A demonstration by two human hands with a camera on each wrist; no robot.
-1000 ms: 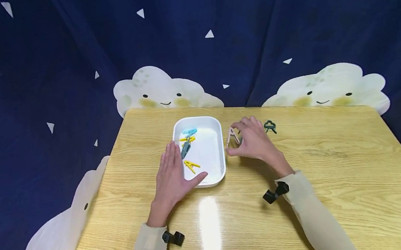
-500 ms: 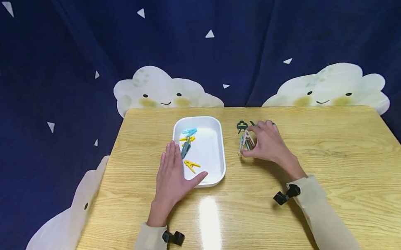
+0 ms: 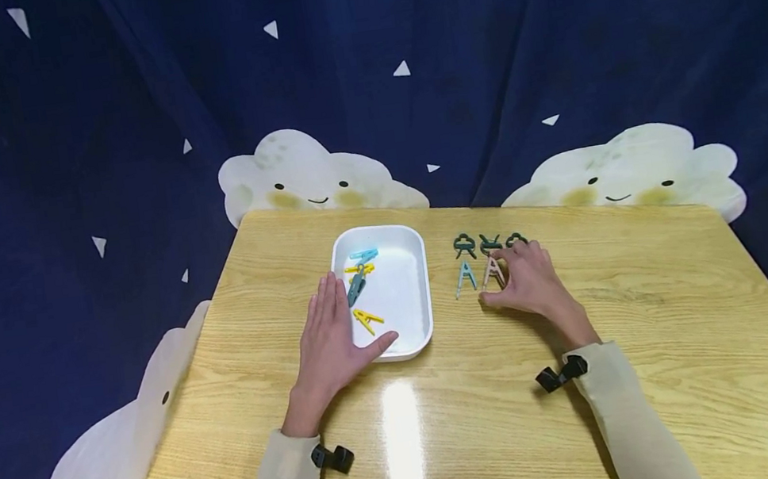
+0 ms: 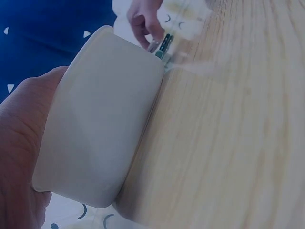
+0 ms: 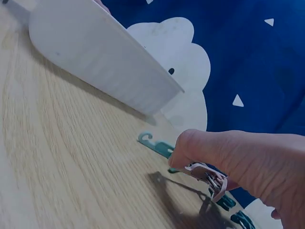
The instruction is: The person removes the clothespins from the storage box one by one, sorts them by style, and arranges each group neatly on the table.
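My right hand (image 3: pixel 532 284) pinches a pink clothespin (image 3: pixel 492 264) between thumb and fingers, low over the table. Just left of it a light blue clothespin (image 3: pixel 465 271) lies on the wood. Behind these two is a row of dark green clips (image 3: pixel 464 244), the rightmost partly behind my fingers. With straight fingers my left hand (image 3: pixel 327 342) rests along the left side of a white tray (image 3: pixel 423 290), its thumb out over the near end. Inside the tray are a yellow clothespin (image 3: pixel 367 319), a grey-green one (image 3: pixel 357 285), and more yellow and light blue ones beyond.
The wooden table (image 3: pixel 655 334) stretches right and forward of the hands. A dark blue curtain (image 3: pixel 364 74) with clouds and white triangles hangs behind its far edge. Both wrists carry small black cameras.
My right hand has moved right with the pink clothespin, from beside the tray to the right of the light blue clothespin, which now shows fully. The left hand and tray have stayed put.
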